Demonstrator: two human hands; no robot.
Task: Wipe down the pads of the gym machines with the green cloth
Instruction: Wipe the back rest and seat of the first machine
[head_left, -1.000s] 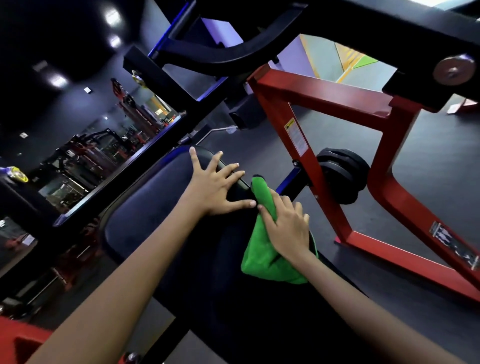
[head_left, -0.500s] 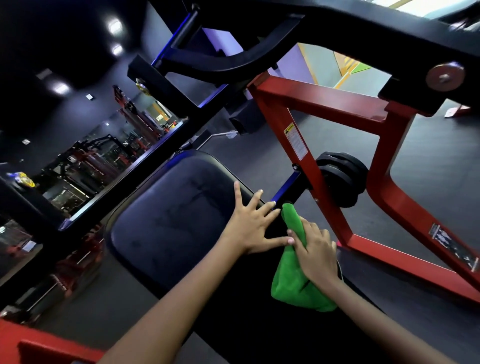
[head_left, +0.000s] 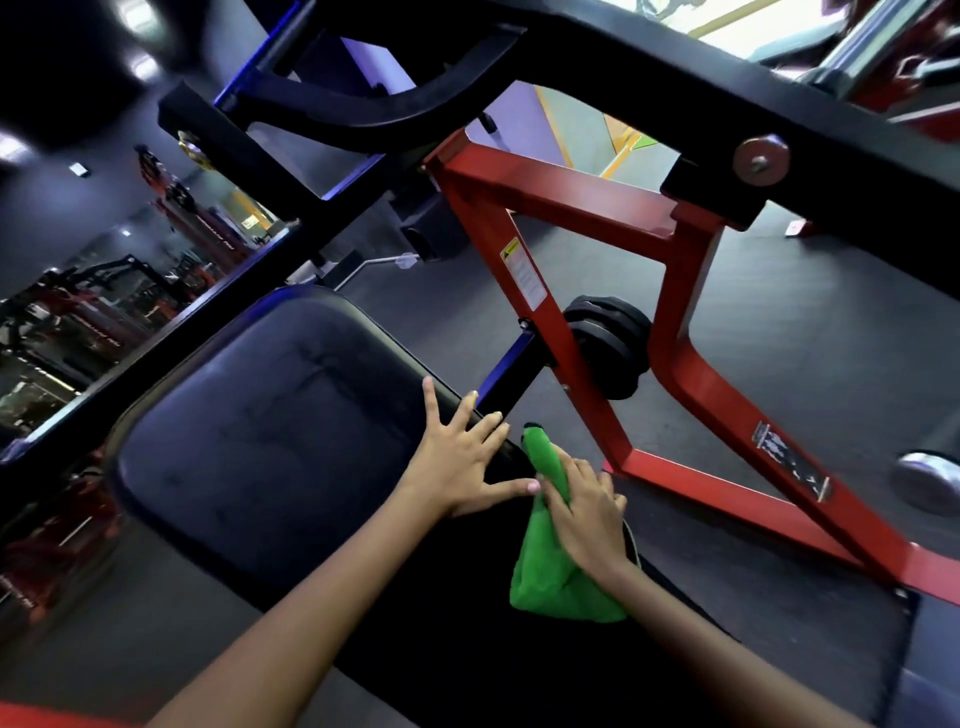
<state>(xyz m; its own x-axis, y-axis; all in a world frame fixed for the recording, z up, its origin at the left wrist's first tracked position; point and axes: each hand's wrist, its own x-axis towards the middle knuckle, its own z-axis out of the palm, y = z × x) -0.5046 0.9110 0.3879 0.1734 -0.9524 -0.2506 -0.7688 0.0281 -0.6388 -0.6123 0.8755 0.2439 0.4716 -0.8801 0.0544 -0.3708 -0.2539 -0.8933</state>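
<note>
A black padded seat (head_left: 270, 431) of a red-framed gym machine fills the middle of the head view. My left hand (head_left: 462, 462) rests flat on the pad's right edge, fingers spread. Just to its right, my right hand (head_left: 587, 514) presses the green cloth (head_left: 556, 571) against the pad's right side; the fingers lie over the bunched cloth. The cloth's tip sticks up past my fingertips and its lower part hangs below my wrist.
The machine's red frame (head_left: 691, 384) runs right of the pad, with black weight plates (head_left: 613, 348) on a peg. A black lever arm (head_left: 571, 67) crosses overhead. A chrome end (head_left: 930, 478) shows at right. More machines stand at far left on the dark floor.
Both hands slid together from the pad's top down along its right edge toward me, the cloth moving with my right hand. The view shifted, showing more of the pad.
</note>
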